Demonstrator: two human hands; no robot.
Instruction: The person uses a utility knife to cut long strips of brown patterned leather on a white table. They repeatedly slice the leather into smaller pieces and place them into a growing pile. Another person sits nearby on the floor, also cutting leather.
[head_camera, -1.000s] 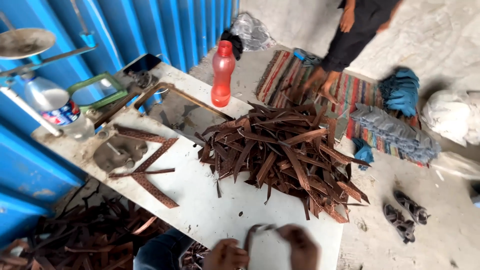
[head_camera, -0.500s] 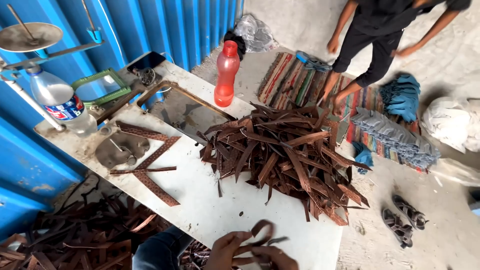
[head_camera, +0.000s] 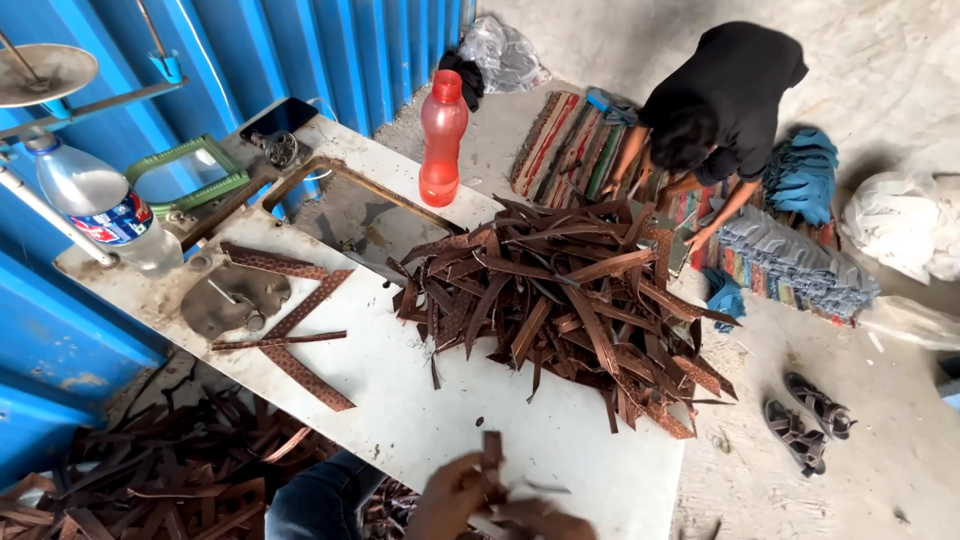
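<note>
At the white table's (head_camera: 400, 400) near edge, bare top ahead, left hand (head_camera: 455, 495) and right hand (head_camera: 545, 520) pinch a brown strip (head_camera: 491, 452), long axis pointing away toward the strip pile (head_camera: 560, 300).

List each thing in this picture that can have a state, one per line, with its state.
Left hand: gripping a brown strip, strip upright.
Right hand: at the same strip, grip unclear.
Red bottle: upright, capped.
Clear bottle: tilted, capped.
Strip pile: heaped loosely on the white table.
Sandals: lying on the floor.
</note>
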